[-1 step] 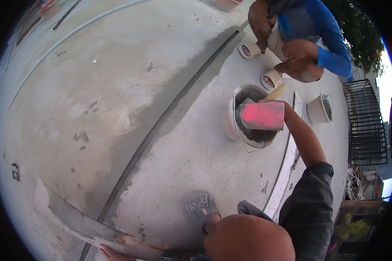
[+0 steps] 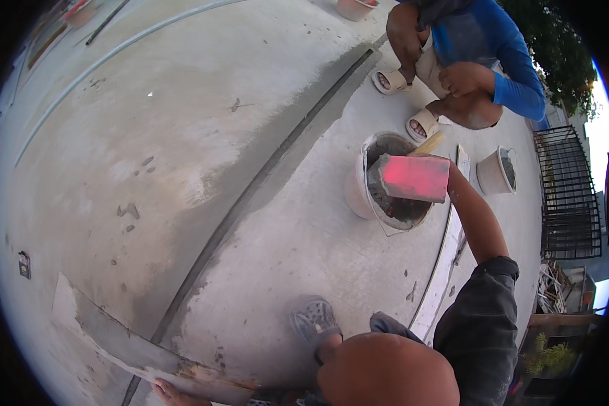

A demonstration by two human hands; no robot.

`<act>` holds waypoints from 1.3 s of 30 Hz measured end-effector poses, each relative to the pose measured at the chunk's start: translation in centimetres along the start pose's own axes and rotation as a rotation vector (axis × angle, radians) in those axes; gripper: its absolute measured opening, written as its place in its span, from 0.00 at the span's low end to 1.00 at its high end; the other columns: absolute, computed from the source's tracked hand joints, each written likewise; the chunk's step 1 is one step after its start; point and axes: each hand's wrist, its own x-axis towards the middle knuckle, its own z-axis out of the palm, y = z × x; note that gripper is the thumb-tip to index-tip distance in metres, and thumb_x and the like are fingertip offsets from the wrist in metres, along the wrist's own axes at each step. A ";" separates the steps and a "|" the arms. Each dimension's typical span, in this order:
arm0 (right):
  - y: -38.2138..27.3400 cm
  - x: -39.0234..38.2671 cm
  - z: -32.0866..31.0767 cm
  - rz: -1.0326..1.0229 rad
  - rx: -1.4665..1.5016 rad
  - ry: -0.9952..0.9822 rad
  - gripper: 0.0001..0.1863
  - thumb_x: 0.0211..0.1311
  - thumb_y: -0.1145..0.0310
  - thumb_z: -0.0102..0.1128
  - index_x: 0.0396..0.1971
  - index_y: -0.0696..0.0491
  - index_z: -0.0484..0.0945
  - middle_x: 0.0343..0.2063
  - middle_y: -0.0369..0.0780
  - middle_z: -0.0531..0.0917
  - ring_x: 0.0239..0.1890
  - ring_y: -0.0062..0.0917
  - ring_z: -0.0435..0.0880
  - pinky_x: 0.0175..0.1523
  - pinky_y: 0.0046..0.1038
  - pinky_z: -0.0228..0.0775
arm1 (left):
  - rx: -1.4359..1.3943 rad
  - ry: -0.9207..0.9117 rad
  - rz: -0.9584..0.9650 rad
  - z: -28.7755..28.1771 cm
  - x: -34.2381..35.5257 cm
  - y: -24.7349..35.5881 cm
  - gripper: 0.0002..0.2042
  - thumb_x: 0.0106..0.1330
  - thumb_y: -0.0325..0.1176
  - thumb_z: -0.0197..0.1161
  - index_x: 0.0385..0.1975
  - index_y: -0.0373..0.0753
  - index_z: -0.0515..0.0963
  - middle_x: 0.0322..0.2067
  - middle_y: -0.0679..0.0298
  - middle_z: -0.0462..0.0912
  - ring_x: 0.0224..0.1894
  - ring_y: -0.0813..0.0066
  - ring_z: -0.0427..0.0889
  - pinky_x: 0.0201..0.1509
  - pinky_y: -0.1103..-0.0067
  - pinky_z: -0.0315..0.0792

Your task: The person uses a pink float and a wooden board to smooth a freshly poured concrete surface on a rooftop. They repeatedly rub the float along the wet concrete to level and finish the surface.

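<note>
- Left hand point(image 2: 171, 391) gripping long mortar board point(image 2: 125, 342), fingers clamped on its lower edge
- Right hand behind red float point(image 2: 413, 177), grip hidden, dipping into mortar bucket point(image 2: 386, 179)
- Groove point(image 2: 250, 203) looking partly filled; the slab's smoothing remaining
- Co-worker point(image 2: 467, 61) squatting beyond

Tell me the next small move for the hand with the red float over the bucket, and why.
Probably dip the red float deeper into the bucket and scoop: the right hand holds it at the rim above the dark wet mortar, while the left hand steadies a long board on the concrete.
</note>
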 end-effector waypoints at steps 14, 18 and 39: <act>-20.6 -3.1 41.0 -1.248 -0.301 -0.210 0.22 0.58 0.64 0.77 0.48 0.61 0.83 0.39 0.43 0.85 0.35 0.28 0.81 0.37 0.29 0.74 | -1.062 0.045 -0.839 0.9 6.7 18.5 0.18 0.83 0.38 0.54 0.62 0.31 0.71 0.47 0.60 0.85 0.45 0.81 0.82 0.49 0.81 0.77; -22.8 -2.6 52.6 -1.778 -0.457 -0.205 0.28 0.50 0.66 0.80 0.52 0.60 0.82 0.41 0.44 0.83 0.32 0.34 0.79 0.36 0.32 0.73 | -1.142 0.027 -0.893 -0.9 4.6 19.0 0.18 0.82 0.37 0.56 0.61 0.32 0.72 0.46 0.59 0.86 0.44 0.81 0.83 0.48 0.81 0.77; -21.3 -5.8 61.4 -1.521 -0.609 -0.550 0.18 0.66 0.71 0.67 0.54 0.60 0.83 0.34 0.45 0.79 0.33 0.37 0.80 0.38 0.33 0.75 | -0.837 0.407 -0.858 -3.6 -1.8 15.8 0.15 0.80 0.32 0.59 0.58 0.29 0.73 0.43 0.59 0.87 0.42 0.83 0.82 0.47 0.82 0.75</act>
